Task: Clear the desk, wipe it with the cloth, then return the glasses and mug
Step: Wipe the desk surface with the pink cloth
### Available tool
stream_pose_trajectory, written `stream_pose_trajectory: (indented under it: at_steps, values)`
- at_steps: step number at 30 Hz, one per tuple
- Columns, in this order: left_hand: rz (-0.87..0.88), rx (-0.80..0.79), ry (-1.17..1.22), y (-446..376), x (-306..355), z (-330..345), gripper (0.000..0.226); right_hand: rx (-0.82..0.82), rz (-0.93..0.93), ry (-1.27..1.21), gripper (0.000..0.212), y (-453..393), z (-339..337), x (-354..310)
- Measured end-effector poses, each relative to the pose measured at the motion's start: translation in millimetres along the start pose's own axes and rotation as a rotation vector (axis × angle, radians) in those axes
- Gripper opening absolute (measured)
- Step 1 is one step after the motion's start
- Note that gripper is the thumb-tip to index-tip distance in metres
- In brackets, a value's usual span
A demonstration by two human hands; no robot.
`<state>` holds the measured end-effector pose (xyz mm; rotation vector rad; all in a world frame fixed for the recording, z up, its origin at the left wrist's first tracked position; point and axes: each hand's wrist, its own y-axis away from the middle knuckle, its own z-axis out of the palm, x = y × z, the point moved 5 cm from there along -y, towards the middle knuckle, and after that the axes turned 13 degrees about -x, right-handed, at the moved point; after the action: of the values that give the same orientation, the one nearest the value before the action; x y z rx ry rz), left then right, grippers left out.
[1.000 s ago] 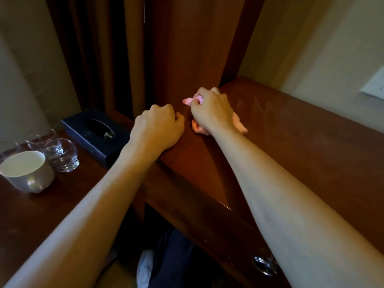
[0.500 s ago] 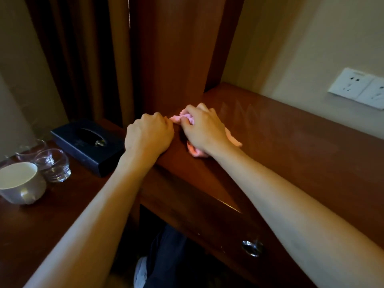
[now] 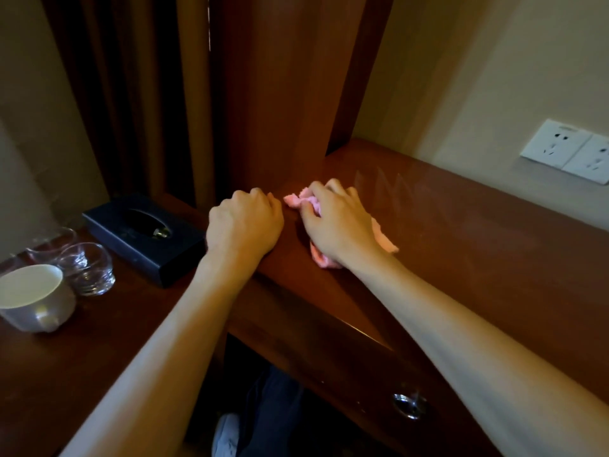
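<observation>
My right hand (image 3: 339, 222) presses a pink cloth (image 3: 384, 238) onto the dark wooden desk (image 3: 478, 245), near its back left corner. The cloth shows in front of my fingers and behind my wrist. My left hand (image 3: 245, 222) is a closed fist resting on the desk's left edge, holding nothing. On the lower side surface (image 3: 99, 328) to the left stand a white mug (image 3: 33, 296) and two clear glasses (image 3: 86, 268), one partly behind the other.
A dark blue tissue box (image 3: 145, 237) lies on the lower surface beside the glasses. A wooden post (image 3: 280, 94) rises behind my hands. White wall sockets (image 3: 566, 150) sit on the right wall. A metal drawer knob (image 3: 408, 404) is on the desk front.
Both hands stay close together at the desk's left edge while my right hand shifts the cloth slightly. The view has tilted up, bringing the wall sockets into sight.
</observation>
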<state>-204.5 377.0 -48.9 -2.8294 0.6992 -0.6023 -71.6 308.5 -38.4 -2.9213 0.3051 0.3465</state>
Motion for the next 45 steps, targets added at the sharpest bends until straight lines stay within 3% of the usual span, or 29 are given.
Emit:
stream_pose_trajectory:
  at_steps: [4, 9, 16, 20, 27, 36, 42, 45]
  values:
    - [0.007, 0.012, 0.01, -1, 1, 2, 0.043, 0.029, -0.125, -0.062, 0.024, 38, -1, -2]
    - [-0.007, -0.012, 0.032, 1, -1, 0, 0.044, 0.026, 0.048, 0.002, 0.029, -23, 0, 6]
    - [0.002, -0.022, -0.009, -3, -2, 4, 0.041, 0.022, -0.13, -0.08, 0.023, 20, 1, -3]
    - [0.001, -0.028, -0.039, -3, -2, 5, 0.039, 0.0, -0.109, -0.101, 0.011, -11, 0, 5]
    - [-0.005, -0.118, 0.008, -11, -4, 4, 0.034, 0.005, -0.021, -0.088, 0.023, -46, 2, 16]
    - [0.007, -0.177, 0.11, 4, -4, -7, 0.039, -0.028, -0.049, -0.122, 0.026, 28, -6, -5]
    - [-0.004, -0.181, 0.153, 15, 0, -15, 0.038, -0.039, -0.12, -0.135, 0.013, 82, -10, -14]
    - [0.0, -0.155, 0.132, 12, -1, -11, 0.038, -0.034, -0.142, -0.146, 0.02, 85, -10, -13]
